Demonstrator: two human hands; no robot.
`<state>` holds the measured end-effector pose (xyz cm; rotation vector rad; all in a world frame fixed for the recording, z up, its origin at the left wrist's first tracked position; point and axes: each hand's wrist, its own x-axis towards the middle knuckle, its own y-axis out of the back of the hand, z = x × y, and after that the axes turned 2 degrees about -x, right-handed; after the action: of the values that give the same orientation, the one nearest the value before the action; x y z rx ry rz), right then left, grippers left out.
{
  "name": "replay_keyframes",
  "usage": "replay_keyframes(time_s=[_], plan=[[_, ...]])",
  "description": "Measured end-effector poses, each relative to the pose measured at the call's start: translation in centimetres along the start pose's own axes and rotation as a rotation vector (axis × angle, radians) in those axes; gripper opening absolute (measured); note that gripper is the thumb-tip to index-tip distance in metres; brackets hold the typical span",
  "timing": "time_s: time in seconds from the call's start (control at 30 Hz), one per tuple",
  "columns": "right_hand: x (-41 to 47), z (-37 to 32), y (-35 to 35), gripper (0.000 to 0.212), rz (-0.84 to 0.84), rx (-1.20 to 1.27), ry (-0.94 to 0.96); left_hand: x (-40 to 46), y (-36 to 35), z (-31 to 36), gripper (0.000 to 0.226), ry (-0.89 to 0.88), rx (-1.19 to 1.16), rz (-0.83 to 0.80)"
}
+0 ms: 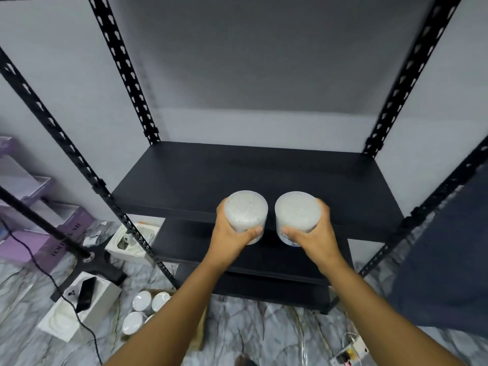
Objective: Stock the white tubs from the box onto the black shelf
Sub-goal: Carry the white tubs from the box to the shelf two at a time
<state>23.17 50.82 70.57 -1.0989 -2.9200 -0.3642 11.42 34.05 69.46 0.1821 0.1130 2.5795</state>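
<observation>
**Two white tubs held at the front of the black shelf**

White tubs, one in each hand, are what we carry side by side at the front edge of the black shelf [264,175]. Our left hand [232,233] is wrapped round the left tub [245,211], thumb across its near side; our right hand [314,233] grips the right tub [297,212] the same way. The two tubs sit just beside each other without touching, tops tilted toward us. We cannot tell whether their bases rest on the board or hang just above its lip.

Down on the marble floor [264,334], left of our left forearm, the cardboard box [196,339] shows several more tubs [142,301] standing upright, partly hidden by the arm. Farther left lie white cartons [60,320], a black cable [87,331], a black stand base [105,262] and purple boxes [31,241].
</observation>
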Motion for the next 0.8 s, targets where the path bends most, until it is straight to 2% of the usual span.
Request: replay_keyframes(time_s=[0.5, 0.8], plan=[[8.9, 5.4, 3.1, 0.086, 0.010, -0.062, -0.063, 8.9, -6.4, -3.3, 0.082, 0.011, 0.022, -0.078], [13.1, 7.7, 2.4, 0.093, 0.080, -0.020, -0.084, 12.8, -7.3, -5.4, 0.087, 0.072, -0.078, -0.119]])
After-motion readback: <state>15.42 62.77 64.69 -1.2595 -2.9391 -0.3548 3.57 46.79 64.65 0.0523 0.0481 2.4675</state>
